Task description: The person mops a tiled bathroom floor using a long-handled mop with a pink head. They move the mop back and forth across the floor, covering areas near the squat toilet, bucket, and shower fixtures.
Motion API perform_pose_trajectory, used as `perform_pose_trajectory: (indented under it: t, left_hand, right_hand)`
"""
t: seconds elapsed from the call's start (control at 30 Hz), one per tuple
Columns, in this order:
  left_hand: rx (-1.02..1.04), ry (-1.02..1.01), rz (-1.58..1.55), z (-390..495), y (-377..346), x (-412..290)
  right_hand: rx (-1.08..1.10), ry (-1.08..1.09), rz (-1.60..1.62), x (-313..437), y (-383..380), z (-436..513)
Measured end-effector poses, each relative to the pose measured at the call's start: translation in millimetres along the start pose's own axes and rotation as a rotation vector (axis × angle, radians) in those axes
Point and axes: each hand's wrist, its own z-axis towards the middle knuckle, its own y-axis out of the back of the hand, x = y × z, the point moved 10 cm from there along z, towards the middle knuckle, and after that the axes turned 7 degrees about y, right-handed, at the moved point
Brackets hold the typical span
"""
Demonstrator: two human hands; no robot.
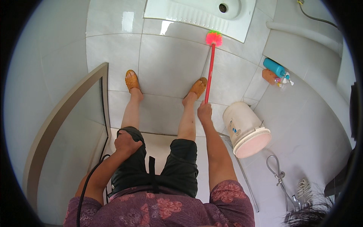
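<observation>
My right hand (204,112) is closed around the end of a long red handle (210,73) of a toilet brush. Its bristle head (214,39), pink with green at the tip, lies at the front edge of a white ceramic squat toilet (195,17). Ribbed footrests and a round drain hole (223,8) show in the toilet. My left hand (126,143) rests on my left knee over dark rolled-up trousers (129,161), thumb apart from the fingers and nothing held. My feet, in tan slippers (132,80), stand apart on grey floor tiles (167,62).
A white plastic bucket (244,122) with a lid stands right of my forearm. Blue (273,67) and orange (269,76) bottles sit by the right wall. A shower hose (279,176) hangs lower right. A framed glass door (71,133) stands left. A white pipe (300,35) runs upper right.
</observation>
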Motion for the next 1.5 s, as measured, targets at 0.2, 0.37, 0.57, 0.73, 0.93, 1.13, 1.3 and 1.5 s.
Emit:
perform_pose_trajectory:
  t: [0.2,0.37,0.57,0.73,0.93,1.13,1.3,1.5]
  left_hand:
    - [-0.001,-0.038,-0.023,4,-6,-7]
    - [0.0,-0.026,0.001,3,-5,-7]
    - [0.02,-0.014,0.004,2,-4,-1]
    - [0.043,0.018,-0.003,7,-9,10]
    - [0.036,0.006,-0.015,5,-1,6]
    - [0.026,-0.009,-0.01,7,-2,6]
    - [0.052,0.011,-0.029,6,1,10]
    - [0.056,-0.003,-0.024,9,-9,14]
  right_hand:
    - [-0.073,0.095,0.036,18,38,54]
    - [0.026,-0.056,0.025,-9,11,16]
    - [0.064,-0.122,0.116,3,17,22]
    - [0.156,-0.059,0.061,38,13,15]
    - [0.142,0.134,-0.076,22,-18,0]
    - [-0.019,0.068,0.054,40,-2,38]
    - [0.098,-0.102,0.025,9,-32,-10]
    - [-0.009,-0.078,0.224,71,23,51]
